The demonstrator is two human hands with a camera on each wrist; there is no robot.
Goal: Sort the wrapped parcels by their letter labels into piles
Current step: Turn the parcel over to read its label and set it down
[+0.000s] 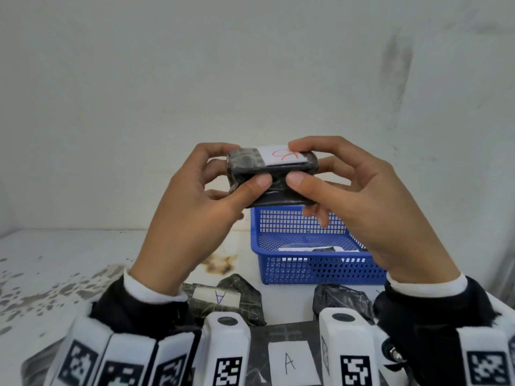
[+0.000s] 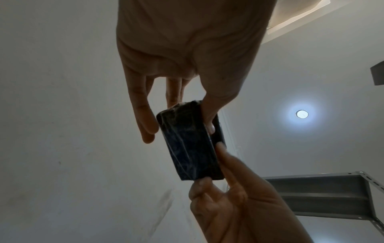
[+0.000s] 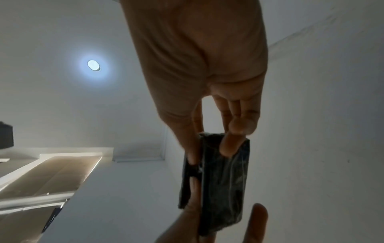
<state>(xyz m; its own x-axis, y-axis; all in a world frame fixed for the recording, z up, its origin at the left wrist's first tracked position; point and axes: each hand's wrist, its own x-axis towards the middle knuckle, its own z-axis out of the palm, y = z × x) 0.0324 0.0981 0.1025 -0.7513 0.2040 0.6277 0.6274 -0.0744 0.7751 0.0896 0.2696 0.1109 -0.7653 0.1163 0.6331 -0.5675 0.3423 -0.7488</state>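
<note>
A black-wrapped parcel (image 1: pixel 271 174) is held up in front of the wall, above the table, by both hands. Its white label (image 1: pixel 284 156) faces up and bears a red handwritten letter that looks like a B. My left hand (image 1: pixel 245 165) pinches the parcel's left half, thumb on the near face and fingers behind. My right hand (image 1: pixel 296 162) pinches the right half the same way, with its forefinger on the label. In the wrist views the parcel (image 2: pixel 190 148) (image 3: pixel 220 180) shows only as dark wrap between my left hand (image 2: pixel 178 131) and my right hand (image 3: pixel 210 152).
A blue mesh basket (image 1: pixel 306 268) stands on the stained white table (image 1: pixel 55 260) below the hands, with a labelled parcel (image 1: pixel 320 249) inside. In front of it lie a parcel marked A (image 1: pixel 223 298), a black parcel (image 1: pixel 342 302) and another marked A (image 1: pixel 289 360).
</note>
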